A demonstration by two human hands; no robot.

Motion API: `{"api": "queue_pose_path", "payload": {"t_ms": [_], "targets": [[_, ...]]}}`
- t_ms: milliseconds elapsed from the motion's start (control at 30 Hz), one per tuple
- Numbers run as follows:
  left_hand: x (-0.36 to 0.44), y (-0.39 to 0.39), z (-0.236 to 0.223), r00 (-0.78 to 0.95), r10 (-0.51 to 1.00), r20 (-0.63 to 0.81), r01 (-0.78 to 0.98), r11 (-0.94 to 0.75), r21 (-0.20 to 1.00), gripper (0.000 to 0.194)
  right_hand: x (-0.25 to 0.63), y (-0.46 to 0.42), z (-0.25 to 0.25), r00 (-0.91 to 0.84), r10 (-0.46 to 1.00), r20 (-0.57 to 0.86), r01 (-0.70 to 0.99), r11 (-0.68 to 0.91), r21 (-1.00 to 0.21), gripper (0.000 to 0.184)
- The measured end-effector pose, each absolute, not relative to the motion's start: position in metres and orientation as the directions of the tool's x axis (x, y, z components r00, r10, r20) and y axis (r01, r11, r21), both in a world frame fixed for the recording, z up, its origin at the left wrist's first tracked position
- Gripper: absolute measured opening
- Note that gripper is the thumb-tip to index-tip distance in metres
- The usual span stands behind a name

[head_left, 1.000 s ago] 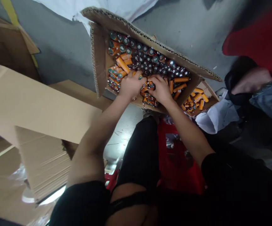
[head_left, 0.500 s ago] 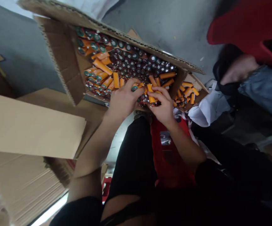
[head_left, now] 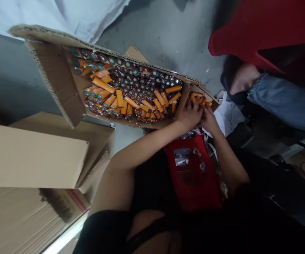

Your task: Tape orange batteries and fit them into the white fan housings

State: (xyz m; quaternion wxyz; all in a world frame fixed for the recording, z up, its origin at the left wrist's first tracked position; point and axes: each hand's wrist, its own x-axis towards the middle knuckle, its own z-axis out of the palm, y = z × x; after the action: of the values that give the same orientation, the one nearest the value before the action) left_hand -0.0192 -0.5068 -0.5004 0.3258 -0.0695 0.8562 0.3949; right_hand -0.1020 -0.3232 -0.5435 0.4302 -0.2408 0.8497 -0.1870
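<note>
The left hand (head_left: 190,115) reaches over the small cardboard box (head_left: 211,99), its fingers bent and slightly spread, with the tips down among loose orange-sleeved cylindrical cells (head_left: 196,94). The right hand (head_left: 208,119) is close beside it at the same box, fingers curled inward; whether they are pressed together or pinching a cell cannot be told, and the left fingertips' grip is just as unclear. The two hands overlap in view and cover much of the small box's contents.

Next to it lies the large cardboard box (head_left: 54,76), holding many more cells, some standing in packed rows with ends up, others lying loose on top. The left forearm hides part of its near right corner. Blur makes the markings on the cells unreadable.

The white sheet (head_left: 52,17) and the red plastic seat (head_left: 243,31) are cut off by the frame. Another person's foot (head_left: 244,78) shows below that seat. Dark clothing swallows detail at the bottom.
</note>
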Motion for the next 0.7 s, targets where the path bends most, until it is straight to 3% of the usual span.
{"api": "queue_pose_path", "payload": {"t_ms": [100,167,267,333,400,533,700], "targets": [[0.027,-0.53,-0.496,-0.897,0.14,-0.419,-0.244,0.634,0.734,0.039,-0.096,-0.332,-0.541,-0.538,-0.599,-0.593,-0.317,0.796,-0.516,0.044],[0.064,-0.558,-0.497,-0.915,0.009,-0.403,-0.311,0.62,0.72,0.034,-0.089,-0.35,-0.521,-0.6,-0.644,-0.474,-0.38,0.751,-0.54,0.036],[0.095,-0.59,-0.517,-0.806,-0.23,-0.545,-0.545,0.646,0.534,0.071,-0.076,-0.398,-0.499,-0.443,-0.801,-0.402,-0.516,0.595,-0.617,0.036],[0.092,-0.594,-0.538,-0.756,-0.259,-0.602,-0.592,0.663,0.458,0.089,-0.07,-0.439,-0.504,-0.245,-0.874,-0.42,-0.613,0.475,-0.631,0.045],[0.079,-0.586,-0.555,-0.735,-0.259,-0.627,-0.606,0.666,0.435,0.08,-0.065,-0.475,-0.52,-0.132,-0.867,-0.48,-0.707,0.422,-0.567,0.057],[0.065,-0.573,-0.56,-0.694,-0.261,-0.671,-0.638,0.656,0.404,0.057,-0.064,-0.51,-0.55,-0.116,-0.75,-0.651,-0.804,0.456,-0.382,0.064],[0.081,-0.581,-0.537,-0.707,-0.167,-0.687,-0.569,0.711,0.413,0.046,-0.065,-0.494,-0.548,-0.05,-0.766,-0.641,-0.819,0.399,-0.412,0.05]]}}
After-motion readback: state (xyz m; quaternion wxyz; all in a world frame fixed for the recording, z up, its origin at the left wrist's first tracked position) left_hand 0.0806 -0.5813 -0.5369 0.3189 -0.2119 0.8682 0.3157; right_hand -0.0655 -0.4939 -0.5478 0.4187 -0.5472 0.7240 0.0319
